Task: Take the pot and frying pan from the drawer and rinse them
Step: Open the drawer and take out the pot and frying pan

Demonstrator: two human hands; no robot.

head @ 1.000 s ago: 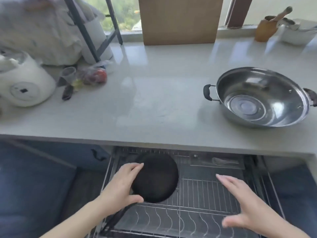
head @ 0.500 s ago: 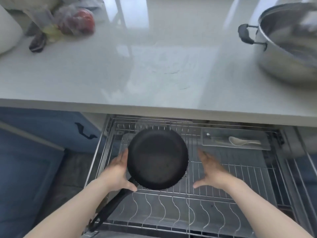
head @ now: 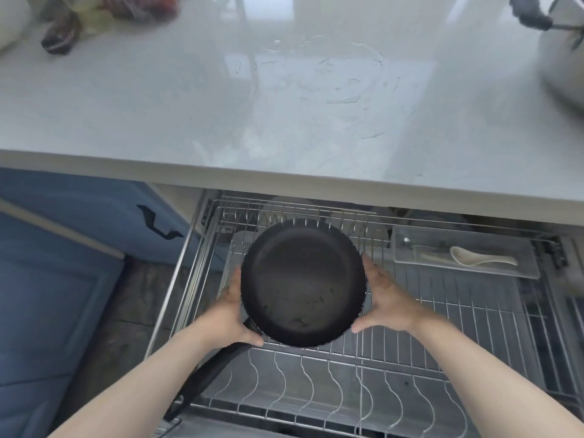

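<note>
The black frying pan (head: 303,279) is held level just above the open wire drawer (head: 448,314). My left hand (head: 227,314) grips its left rim close to the handle base, thumb curled at the rim, fingers hidden under the pan. My right hand (head: 385,298) presses flat against the right rim with straight fingers. The pan's long black handle (head: 205,374) points toward the drawer's front left corner. The steel pot (head: 562,64) stands on the counter at the far right, cut off by the frame edge.
The pale countertop (head: 221,105) overhangs the back of the drawer, with wet streaks in its middle. A clear tray (head: 521,267) holding a white spoon (head: 480,259) sits at the drawer's back right. Blue cabinet doors (head: 47,279) are on the left. Bagged items (head: 126,7) lie at the counter's far left.
My view has dipped lower toward the drawer. My left hand took the pan's left rim, my right hand moved left until it touched the right rim, and the pan came up off the rack.
</note>
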